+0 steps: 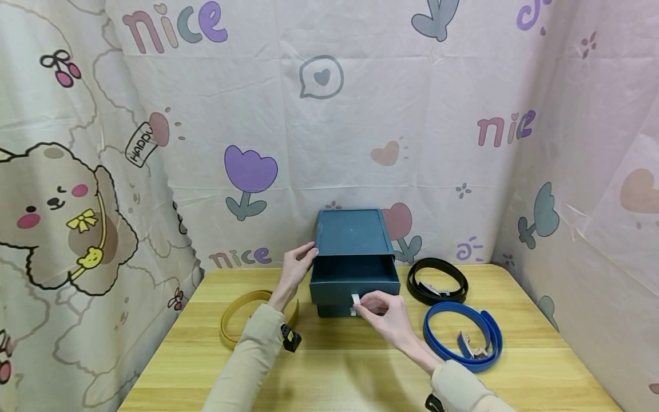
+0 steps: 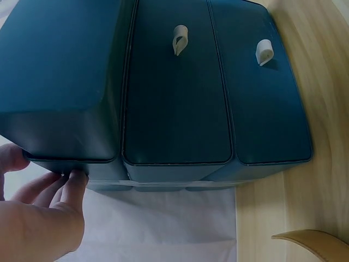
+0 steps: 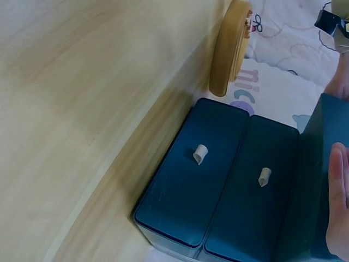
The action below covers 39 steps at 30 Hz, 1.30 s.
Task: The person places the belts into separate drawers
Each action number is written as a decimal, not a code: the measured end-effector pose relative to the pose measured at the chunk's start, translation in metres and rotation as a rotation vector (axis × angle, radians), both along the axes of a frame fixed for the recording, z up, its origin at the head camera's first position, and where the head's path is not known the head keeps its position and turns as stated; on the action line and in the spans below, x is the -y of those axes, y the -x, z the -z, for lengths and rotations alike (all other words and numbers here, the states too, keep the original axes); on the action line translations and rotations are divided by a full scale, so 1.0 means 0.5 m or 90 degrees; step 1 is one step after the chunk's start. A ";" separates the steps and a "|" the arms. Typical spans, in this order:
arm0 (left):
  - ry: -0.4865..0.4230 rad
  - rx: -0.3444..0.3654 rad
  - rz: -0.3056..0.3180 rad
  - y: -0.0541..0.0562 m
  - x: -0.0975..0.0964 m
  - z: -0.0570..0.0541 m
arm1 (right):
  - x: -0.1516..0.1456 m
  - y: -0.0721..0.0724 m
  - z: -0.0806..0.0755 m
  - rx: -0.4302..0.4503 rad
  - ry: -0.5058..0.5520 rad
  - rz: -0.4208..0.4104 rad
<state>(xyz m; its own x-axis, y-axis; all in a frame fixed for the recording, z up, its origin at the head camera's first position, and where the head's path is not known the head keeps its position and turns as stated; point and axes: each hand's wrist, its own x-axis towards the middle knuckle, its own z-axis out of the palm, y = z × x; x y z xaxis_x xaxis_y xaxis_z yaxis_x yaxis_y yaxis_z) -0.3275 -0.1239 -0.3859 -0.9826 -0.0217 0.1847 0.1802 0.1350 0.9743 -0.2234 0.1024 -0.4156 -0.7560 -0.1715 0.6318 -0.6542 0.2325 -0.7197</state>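
Pale printed fabric (image 1: 329, 131) hangs behind the worktop (image 1: 319, 372) and along its left and right sides, with creases running across the back stretch. Pastel "nice" lettering (image 1: 175, 26), a purple tulip (image 1: 250, 171) and a grey speech bubble (image 1: 321, 77) decorate the back; a large winking cartoon animal (image 1: 67, 220) with a yellow bow fills the left. The worktop shows light yellowish wood grain under soft light.

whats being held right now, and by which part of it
The right hand pinches the top drawer by its white pull tab. The left hand touches the drawer unit at its upper left edge; whether it grips there cannot be told.
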 end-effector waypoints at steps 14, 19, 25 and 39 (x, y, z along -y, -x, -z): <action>-0.019 0.004 0.012 -0.001 0.000 0.002 | -0.009 0.006 0.023 -0.060 -0.011 -0.029; -0.017 0.002 0.015 -0.002 0.000 0.002 | -0.012 0.002 0.024 -0.090 -0.020 -0.031; -0.015 0.002 0.014 -0.003 -0.001 0.001 | -0.013 -0.018 0.001 -0.072 -0.030 -0.047; -0.014 -0.006 0.016 -0.004 0.000 0.001 | -0.028 0.015 0.062 -0.126 -0.040 -0.085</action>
